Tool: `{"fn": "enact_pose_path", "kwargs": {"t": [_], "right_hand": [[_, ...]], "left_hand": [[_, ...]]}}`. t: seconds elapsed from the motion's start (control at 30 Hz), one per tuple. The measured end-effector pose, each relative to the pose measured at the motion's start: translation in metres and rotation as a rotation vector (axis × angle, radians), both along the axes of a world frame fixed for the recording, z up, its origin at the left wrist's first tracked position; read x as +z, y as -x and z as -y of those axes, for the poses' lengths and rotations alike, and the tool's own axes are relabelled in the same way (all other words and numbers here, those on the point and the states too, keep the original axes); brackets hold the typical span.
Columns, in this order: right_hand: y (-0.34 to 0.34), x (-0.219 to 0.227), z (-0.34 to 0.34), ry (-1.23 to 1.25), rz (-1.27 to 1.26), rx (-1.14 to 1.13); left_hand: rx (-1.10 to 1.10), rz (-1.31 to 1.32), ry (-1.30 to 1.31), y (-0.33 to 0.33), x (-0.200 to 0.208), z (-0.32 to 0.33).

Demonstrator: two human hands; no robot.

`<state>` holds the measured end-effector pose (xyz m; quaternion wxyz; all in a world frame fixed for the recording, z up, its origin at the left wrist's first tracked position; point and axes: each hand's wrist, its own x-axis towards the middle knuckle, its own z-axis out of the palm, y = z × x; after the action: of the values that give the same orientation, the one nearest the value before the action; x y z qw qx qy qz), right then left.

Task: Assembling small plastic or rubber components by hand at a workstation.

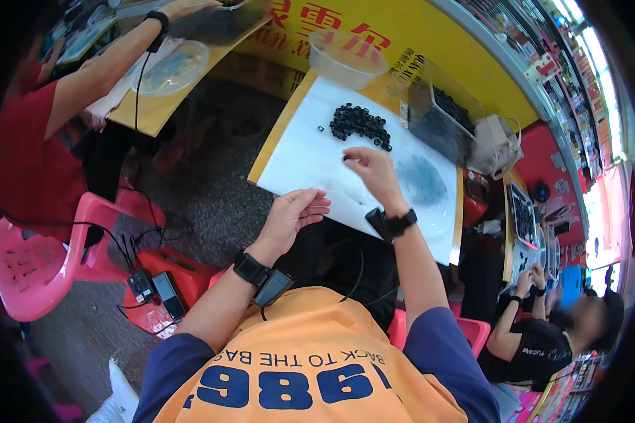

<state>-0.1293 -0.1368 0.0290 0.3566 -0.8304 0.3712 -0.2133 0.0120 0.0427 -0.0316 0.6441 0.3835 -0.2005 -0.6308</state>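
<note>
My right hand [378, 176] is over the white sheet [296, 151] on the table, thumb and fingertips pinched on a small black piece [346, 158]. It looks like the small black rings in the pile [360, 127] just beyond. One loose black ring [321, 129] lies left of that pile. At the sheet's near edge, my left hand [296, 215] is closed, its thumb against the curled fingers; whatever it may hold is hidden. To the right of my right hand spreads a blue-grey patch of fine bits [422, 180], too small to make out.
A clear round tub [346, 63] stands at the table's far edge. Beside it are a clear bin [437, 134] of black pieces and a beige bag [497, 144]. A person in red [32, 155] sits left; another in black [536, 352] works at right. Pink chairs [42, 254] flank me.
</note>
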Motion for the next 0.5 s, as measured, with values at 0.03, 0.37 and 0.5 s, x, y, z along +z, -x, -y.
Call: {"fn": "enact_pose_path", "kwargs": {"t": [0.03,0.37,0.5], "right_hand": [[0.005,-0.002,-0.021,-0.171,0.186,0.03],[0.032,-0.012,-0.126,0.084,0.248,-0.05],[0.043,-0.024,-0.119,0.278,0.211,-0.006]], "left_hand": [[0.001,-0.103,-0.004,0.002,0.0,0.002],[-0.029,-0.356,-0.016,0.009,-0.023,-0.002],[-0.029,-0.292,-0.062,0.023,-0.013,0.003]]}}
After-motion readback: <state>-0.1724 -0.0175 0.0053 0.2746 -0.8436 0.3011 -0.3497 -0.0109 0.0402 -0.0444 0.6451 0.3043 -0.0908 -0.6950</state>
